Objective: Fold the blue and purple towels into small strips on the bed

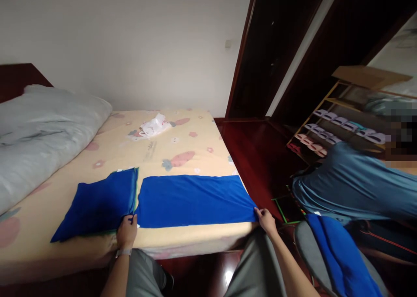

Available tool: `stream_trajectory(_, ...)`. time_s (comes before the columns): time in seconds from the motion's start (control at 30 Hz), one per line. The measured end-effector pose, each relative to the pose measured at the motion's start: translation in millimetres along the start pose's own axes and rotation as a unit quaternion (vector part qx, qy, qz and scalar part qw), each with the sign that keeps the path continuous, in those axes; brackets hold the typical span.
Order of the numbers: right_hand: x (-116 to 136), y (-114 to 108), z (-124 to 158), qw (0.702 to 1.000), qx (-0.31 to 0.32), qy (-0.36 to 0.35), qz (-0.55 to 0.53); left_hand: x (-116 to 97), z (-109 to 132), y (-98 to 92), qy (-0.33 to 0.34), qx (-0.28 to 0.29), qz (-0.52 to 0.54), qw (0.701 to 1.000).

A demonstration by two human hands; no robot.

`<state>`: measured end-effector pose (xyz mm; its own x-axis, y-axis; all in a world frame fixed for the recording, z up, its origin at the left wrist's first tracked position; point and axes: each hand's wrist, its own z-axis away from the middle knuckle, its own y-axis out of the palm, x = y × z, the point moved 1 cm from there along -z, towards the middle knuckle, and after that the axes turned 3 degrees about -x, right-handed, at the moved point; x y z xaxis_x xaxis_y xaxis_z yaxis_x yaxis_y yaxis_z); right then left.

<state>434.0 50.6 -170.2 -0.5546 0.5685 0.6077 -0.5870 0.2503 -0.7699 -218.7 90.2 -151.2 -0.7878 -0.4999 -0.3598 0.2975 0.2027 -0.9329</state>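
A long blue cloth (192, 201), folded into a strip, lies flat along the near edge of the bed. My right hand (266, 221) pinches its near right corner at the bed's edge. At the strip's near left corner, my left hand (127, 232) is closed on a bit of blue fabric. Just left of it rests a folded stack of blue cloths (97, 201) with green edging and a white tag. My left fingers are beside that stack's right edge, and the exact spot they pinch is partly hidden.
The bed (182, 140) has a yellow patterned sheet, a grey quilt (48, 136) and a white plastic bag (154, 125). At right, a person in a blue shirt (352, 184) bends near a grey chair (308, 245) draped with blue cloth (345, 253). Behind stands a shoe rack (329, 99).
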Motion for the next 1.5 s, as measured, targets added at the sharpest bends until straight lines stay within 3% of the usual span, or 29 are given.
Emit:
stream_trajectory(0.1, -15.9, -10.1, -6.7, 0.998, -0.051, -0.013, -0.027, -4.0, 13.5, 0.5, 0.028, 0.027, -0.032, 0.999)
stream_trajectory(0.2, -28.8, -13.2, -8.3, 0.998, -0.058, -0.004, -0.031, -3.7, 25.4, -1.5, -0.007, 0.036, -0.041, 0.999)
stream_trajectory(0.4, -35.3, -5.4, -1.8, 0.998, 0.002, 0.002, -0.062, 9.4, 39.4, -9.0, 0.007, 0.041, -0.069, 0.997)
stream_trajectory(0.57, -40.1, -5.0, -1.7, 0.995, 0.038, 0.016, -0.093, 7.0, 40.3, -15.7, -0.017, 0.024, -0.103, 0.994)
stream_trajectory(0.73, -52.1, -5.9, -17.0, 0.993, 0.098, 0.010, -0.069, 11.8, 38.7, -16.1, -0.003, 0.089, -0.164, 0.982)
stream_trajectory(0.8, -46.0, -5.9, -33.4, 0.993, 0.097, -0.009, -0.068, 11.5, 29.7, -17.2, 0.010, 0.081, -0.190, 0.978)
stream_trajectory(0.87, -29.2, -4.2, -56.0, 0.992, 0.080, -0.028, -0.090, -0.2, 12.3, -19.5, 0.057, 0.027, -0.209, 0.976)
stream_trajectory(1.0, 22.1, 11.2, -106.6, 0.993, 0.044, -0.031, -0.100, -55.5, -41.8, -15.6, 0.180, -0.082, -0.149, 0.969)
stream_trajectory(1.13, 57.8, 34.7, -140.2, 0.996, 0.029, -0.023, -0.084, -100.0, -93.9, 11.1, 0.175, -0.057, -0.068, 0.981)
stream_trajectory(1.27, 65.8, 47.7, -152.8, 0.995, 0.008, -0.022, -0.092, -109.9, -128.7, 36.2, 0.160, -0.031, -0.010, 0.987)
stream_trajectory(1.37, 66.6, 51.5, -156.8, 0.993, -0.013, -0.033, -0.110, -114.7, -147.0, 42.0, 0.166, -0.048, 0.002, 0.985)
stream_trajectory(1.43, 66.8, 52.3, -157.1, 0.992, -0.032, -0.031, -0.115, -121.8, -148.8, 41.4, 0.166, -0.081, 0.004, 0.983)
stream_trajectory(1.5, 64.4, 51.5, -152.9, 0.992, -0.041, -0.025, -0.114, -129.3, -134.9, 40.5, 0.166, -0.122, -0.002, 0.979)
